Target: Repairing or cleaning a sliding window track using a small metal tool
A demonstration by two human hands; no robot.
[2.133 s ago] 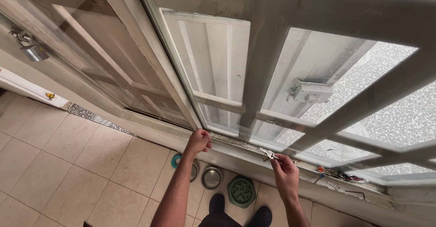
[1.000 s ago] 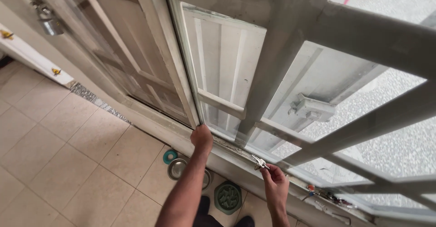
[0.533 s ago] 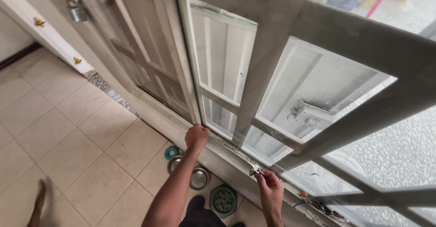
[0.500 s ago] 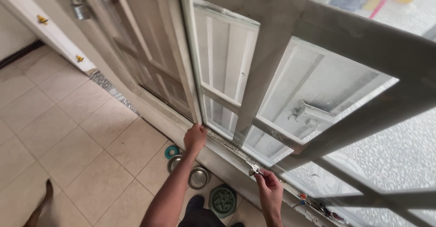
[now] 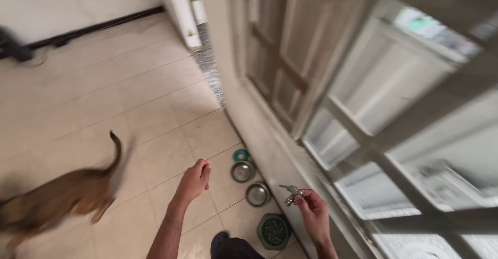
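Keys (image 5: 291, 195): small metal bunch, pinched between thumb and fingertips of our right hand (image 5: 313, 213), held up beside the gate (image 5: 384, 150). Left hand (image 5: 193, 180): empty, fingers loosely curled, hanging over the floor (image 5: 129, 98). Below: two steel bowls (image 5: 243, 171), a green feeder (image 5: 274, 231), a teal ring (image 5: 240, 155). Dog (image 5: 57, 199): brown, at left. Step, we judge: keys drawn clear of the gate; next calls for stowing them.
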